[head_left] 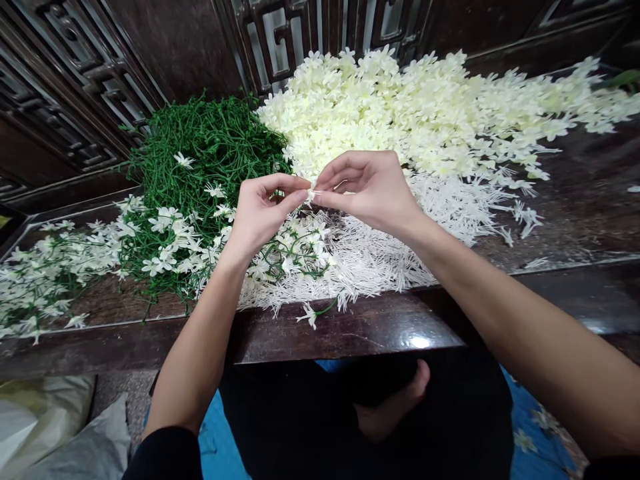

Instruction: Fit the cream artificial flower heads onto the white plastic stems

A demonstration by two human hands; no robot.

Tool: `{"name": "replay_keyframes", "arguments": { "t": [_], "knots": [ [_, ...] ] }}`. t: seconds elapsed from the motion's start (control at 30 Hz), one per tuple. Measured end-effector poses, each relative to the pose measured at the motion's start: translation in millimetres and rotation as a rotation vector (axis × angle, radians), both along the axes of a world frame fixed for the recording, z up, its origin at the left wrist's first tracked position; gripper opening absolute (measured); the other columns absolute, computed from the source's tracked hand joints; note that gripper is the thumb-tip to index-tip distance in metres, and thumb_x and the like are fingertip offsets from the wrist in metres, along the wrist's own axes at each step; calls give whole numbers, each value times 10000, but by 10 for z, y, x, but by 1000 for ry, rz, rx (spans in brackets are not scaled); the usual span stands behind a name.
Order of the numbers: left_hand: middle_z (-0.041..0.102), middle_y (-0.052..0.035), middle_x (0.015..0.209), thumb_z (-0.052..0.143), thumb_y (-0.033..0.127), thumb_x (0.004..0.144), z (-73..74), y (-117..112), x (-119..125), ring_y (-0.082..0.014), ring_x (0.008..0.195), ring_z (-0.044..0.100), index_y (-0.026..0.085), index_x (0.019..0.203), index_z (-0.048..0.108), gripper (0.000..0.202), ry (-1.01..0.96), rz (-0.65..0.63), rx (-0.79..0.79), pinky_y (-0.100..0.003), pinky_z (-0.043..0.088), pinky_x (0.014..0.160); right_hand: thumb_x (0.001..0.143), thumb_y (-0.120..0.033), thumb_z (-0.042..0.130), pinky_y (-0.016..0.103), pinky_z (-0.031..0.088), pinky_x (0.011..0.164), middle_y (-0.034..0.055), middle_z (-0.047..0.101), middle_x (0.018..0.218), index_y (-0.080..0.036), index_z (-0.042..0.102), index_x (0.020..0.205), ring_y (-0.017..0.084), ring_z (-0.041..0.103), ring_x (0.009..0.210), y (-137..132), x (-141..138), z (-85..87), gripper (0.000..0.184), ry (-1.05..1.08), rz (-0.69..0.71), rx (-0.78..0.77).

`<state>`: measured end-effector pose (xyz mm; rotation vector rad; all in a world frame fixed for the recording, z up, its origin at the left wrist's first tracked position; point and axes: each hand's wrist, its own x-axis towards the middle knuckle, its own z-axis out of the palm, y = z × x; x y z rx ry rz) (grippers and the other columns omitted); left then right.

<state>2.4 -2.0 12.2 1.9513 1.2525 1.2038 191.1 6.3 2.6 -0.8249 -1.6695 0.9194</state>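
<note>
My left hand (pixel 263 213) and my right hand (pixel 363 187) meet above the middle of a dark wooden table (pixel 360 327), fingertips pinched together on one small white flower piece (pixel 313 195). A green stem with white blossoms (pixel 295 257) trails down from under my left hand. Just beneath my hands lies a heap of thin white stamen pieces (pixel 370 257).
A big pile of cream flower petals (pixel 425 113) covers the back right. A tangle of green stems (pixel 205 150) sits at the back left, with finished flowered stems (pixel 45 280) spread along the left. Carved dark panels (pixel 75 80) stand behind. My crossed legs are below the table edge.
</note>
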Motion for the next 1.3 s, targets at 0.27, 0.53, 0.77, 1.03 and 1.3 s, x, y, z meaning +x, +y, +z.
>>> {"name": "replay_keyframes", "arguments": {
  "t": [0.27, 0.53, 0.77, 1.03, 1.3],
  "knots": [
    [786, -34, 869, 755, 201, 768, 5, 4, 2, -147, 794, 702, 200, 828, 759, 60, -46, -16, -8, -277, 580, 748, 727, -236, 797, 395, 609, 813, 40, 740, 866, -203, 717, 832, 206, 699, 807, -6, 11, 25, 136, -13, 17, 21],
    [785, -36, 878, 754, 204, 762, -5, -8, 15, -150, 803, 699, 200, 825, 759, 63, -29, -28, -32, -274, 575, 725, 703, -268, 822, 421, 601, 801, 26, 724, 799, -226, 696, 737, 208, 688, 760, -19, -29, -1, 137, -18, -25, 0],
    [776, -31, 851, 768, 174, 757, -2, 8, -5, -127, 759, 689, 183, 840, 757, 85, -60, -38, 25, -247, 574, 705, 726, -305, 811, 424, 585, 817, 61, 712, 893, -196, 697, 830, 222, 673, 841, 10, 19, 20, 188, -28, 35, -15],
    [762, -33, 875, 751, 179, 777, -39, 34, -17, -123, 764, 706, 169, 927, 726, 152, -39, -102, 77, -231, 592, 700, 764, -402, 798, 475, 561, 885, 98, 705, 1008, -150, 701, 961, 241, 660, 922, 30, 1, -50, 334, -120, 167, -122],
    [763, -33, 849, 773, 186, 739, -25, 22, -18, -130, 771, 704, 170, 895, 734, 161, -80, -68, 11, -226, 589, 682, 750, -353, 816, 444, 564, 830, 53, 686, 826, -165, 667, 787, 197, 650, 778, 16, -27, -38, 243, -28, 109, -103]
  ]
}}
